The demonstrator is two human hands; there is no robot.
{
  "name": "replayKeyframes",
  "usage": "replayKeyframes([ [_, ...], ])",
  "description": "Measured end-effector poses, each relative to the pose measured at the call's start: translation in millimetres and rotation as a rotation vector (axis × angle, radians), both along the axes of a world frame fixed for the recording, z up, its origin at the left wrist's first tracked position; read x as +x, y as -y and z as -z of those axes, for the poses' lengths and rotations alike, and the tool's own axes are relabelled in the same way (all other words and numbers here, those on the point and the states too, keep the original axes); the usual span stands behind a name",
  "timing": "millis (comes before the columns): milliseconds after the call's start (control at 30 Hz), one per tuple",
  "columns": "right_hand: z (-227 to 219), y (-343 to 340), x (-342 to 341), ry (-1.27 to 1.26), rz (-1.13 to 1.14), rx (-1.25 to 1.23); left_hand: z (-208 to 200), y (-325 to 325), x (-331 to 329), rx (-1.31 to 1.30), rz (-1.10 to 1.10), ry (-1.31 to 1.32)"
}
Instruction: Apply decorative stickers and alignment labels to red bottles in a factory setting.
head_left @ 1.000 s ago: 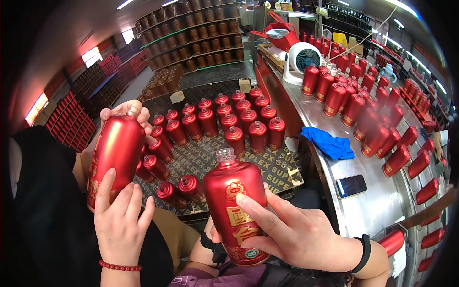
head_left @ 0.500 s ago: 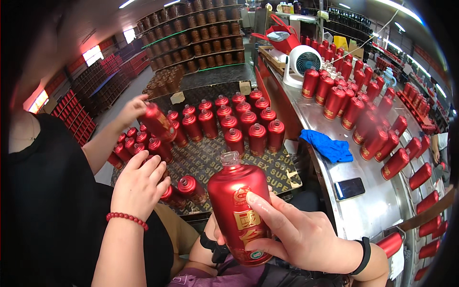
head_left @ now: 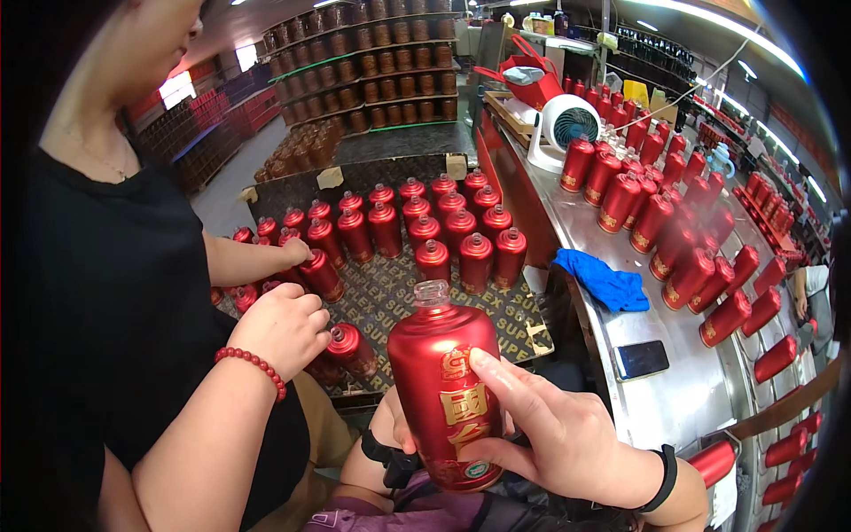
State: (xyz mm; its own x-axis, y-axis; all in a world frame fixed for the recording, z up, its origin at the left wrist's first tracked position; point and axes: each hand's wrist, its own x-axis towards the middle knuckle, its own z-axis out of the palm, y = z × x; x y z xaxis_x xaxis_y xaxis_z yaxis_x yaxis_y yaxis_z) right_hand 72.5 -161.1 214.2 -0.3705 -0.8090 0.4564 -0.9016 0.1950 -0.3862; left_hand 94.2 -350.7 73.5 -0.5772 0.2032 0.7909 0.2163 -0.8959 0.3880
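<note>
A glossy red bottle (head_left: pixel 434 372) with a clear glass neck and gold lettering stands nearly upright in front of me. My right hand (head_left: pixel 558 430), a black band at its wrist, grips it from the right. The index finger lies against the gold emblem and the thumb lies lower on the front. My left hand (head_left: pixel 403 432) holds the bottle's left side; most of it is hidden behind the bottle. On my left forearm sits a black strap with a small dark device. Just beyond is a dark printed board (head_left: pixel 390 301) bearing many similar red bottles.
At left, a co-worker in black has one hand (head_left: pixel 297 254) at a standing bottle and a braceleted hand (head_left: pixel 284 328) nearer me. The metal bench (head_left: pixel 660 399) at right carries red bottles, a blue cloth (head_left: pixel 603 279), a phone (head_left: pixel 642 359) and a white fan (head_left: pixel 563 129).
The co-worker's far hand has lowered its red bottle onto the board among the others. Their braceleted hand has shifted slightly. My hands keep the same hold on my bottle.
</note>
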Motion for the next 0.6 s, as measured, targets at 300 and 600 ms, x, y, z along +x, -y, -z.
replayKeyframes([
  [300,-12.5,-0.3,-4.4,0.127,-0.01,0.095,-13.4,5.1,21.3,-0.044,-0.006,0.498],
  [600,-3.6,-0.6,-3.8,-0.005,-0.037,0.034,-2.3,12.4,18.8,-0.173,0.01,0.514],
])
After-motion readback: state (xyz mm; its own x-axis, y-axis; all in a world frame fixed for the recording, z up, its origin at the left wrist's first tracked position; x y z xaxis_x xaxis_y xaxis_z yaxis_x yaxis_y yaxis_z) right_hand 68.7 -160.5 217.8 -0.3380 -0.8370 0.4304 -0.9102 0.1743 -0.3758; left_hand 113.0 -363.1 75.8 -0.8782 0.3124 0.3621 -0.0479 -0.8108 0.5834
